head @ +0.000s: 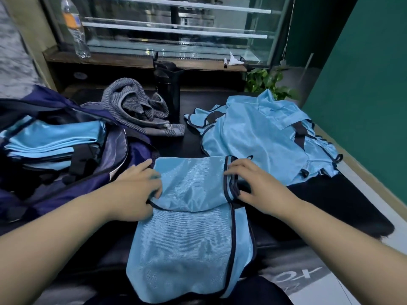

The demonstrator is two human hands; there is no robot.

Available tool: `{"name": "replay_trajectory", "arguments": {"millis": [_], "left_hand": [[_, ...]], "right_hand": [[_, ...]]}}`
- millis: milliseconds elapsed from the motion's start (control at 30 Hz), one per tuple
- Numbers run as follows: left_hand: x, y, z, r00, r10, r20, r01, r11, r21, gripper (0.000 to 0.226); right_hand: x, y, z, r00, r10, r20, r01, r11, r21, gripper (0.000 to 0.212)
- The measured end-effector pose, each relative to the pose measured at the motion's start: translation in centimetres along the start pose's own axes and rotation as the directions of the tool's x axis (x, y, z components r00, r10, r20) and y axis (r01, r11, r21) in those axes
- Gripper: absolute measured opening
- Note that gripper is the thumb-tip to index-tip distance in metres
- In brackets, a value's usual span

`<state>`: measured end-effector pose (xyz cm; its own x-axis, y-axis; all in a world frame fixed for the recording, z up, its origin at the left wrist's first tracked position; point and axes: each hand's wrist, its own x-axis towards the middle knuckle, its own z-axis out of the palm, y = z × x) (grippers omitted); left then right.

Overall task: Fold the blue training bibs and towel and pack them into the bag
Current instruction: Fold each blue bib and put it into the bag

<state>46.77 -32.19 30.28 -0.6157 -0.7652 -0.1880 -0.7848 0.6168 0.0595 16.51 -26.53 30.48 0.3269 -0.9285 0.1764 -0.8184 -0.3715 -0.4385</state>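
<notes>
The bib [189,227] at lower centre is fine mesh cloth with a slight sheen and dark binding. The towel [141,108], upper left of centre, is ribbed grey cloth, matt. The bag [123,155] at left looks like glossy synthetic fabric. The tabletop [341,203] is dark and matt.

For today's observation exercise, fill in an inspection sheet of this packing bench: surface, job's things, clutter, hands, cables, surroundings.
Surface: dark bench, mostly covered by cloth.
Job's things: one bib being folded in front; loose bib pile far right; grey towel crumpled behind; bag open at left with folded bibs inside.
Clutter: black flask beside the towel; water bottle and crumpled paper on the wooden ledge.
Hands: left hand grips the bib's left edge; right hand rests on its folded right trim.
Cables: thin cord hangs by the cabinet.
Surroundings: glass display cabinet, plant, green wall.
</notes>
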Motion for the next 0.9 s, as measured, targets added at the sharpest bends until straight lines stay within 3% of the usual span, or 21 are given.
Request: {"name": "replay_trajectory", "arguments": {"millis": [67, 167, 233, 333, 433, 533, 667, 800, 900], "left_hand": [[0.3, 1.6, 0.0, 0.999, -0.043, 0.008, 0.043, 0.999, 0.031, 0.037], [0.9, 4.4, 0.8, 0.992, 0.071, -0.101, -0.079, 0.993, -0.086, 0.069], [1.3, 6.2, 1.7, 0.986, 0.141, -0.084, -0.149, 0.983, -0.109, 0.080], [2.2, 7.5, 3.4, 0.991, 0.109, -0.073, -0.114, 0.990, -0.078, 0.066], [2.6, 7.7, 4.1, 0.994, 0.035, -0.100, -0.046, 0.993, -0.109, 0.049], [2.7, 7.6, 4.4, 0.992, 0.025, -0.126, -0.037, 0.994, -0.099, 0.049], [2.7, 7.9, 4.3, 0.995, 0.010, -0.102, -0.022, 0.993, -0.118, 0.051], [2.7, 7.9, 4.1, 0.997, 0.004, -0.082, -0.016, 0.989, -0.144, 0.052], [3.0, 8.0, 3.2, 0.999, -0.043, -0.018, 0.034, 0.931, -0.363, 0.055]], "right_hand": [[-0.3, 0.3, 0.2, 0.996, 0.051, -0.074, -0.055, 0.997, -0.047, 0.049], [-0.1, 0.2, 0.2, 0.959, 0.219, -0.182, -0.243, 0.962, -0.124, 0.049], [0.4, -0.1, 0.4, 0.945, 0.292, -0.148, -0.314, 0.937, -0.154, 0.049], [1.1, -0.2, 1.0, 0.925, 0.364, -0.108, -0.377, 0.915, -0.144, 0.048], [1.6, -0.2, 1.9, 0.920, 0.372, -0.125, -0.391, 0.900, -0.191, 0.024], [1.9, 0.1, 1.6, 0.909, 0.376, -0.177, -0.405, 0.898, -0.173, 0.012], [2.0, 2.1, -1.3, 0.864, 0.387, -0.322, -0.479, 0.830, -0.285, 0.028], [2.6, 1.6, -1.8, 0.853, 0.432, -0.294, -0.517, 0.778, -0.356, 0.030], [3.6, -1.0, -0.9, 0.843, 0.385, -0.376, -0.511, 0.792, -0.334, 0.028]]}}
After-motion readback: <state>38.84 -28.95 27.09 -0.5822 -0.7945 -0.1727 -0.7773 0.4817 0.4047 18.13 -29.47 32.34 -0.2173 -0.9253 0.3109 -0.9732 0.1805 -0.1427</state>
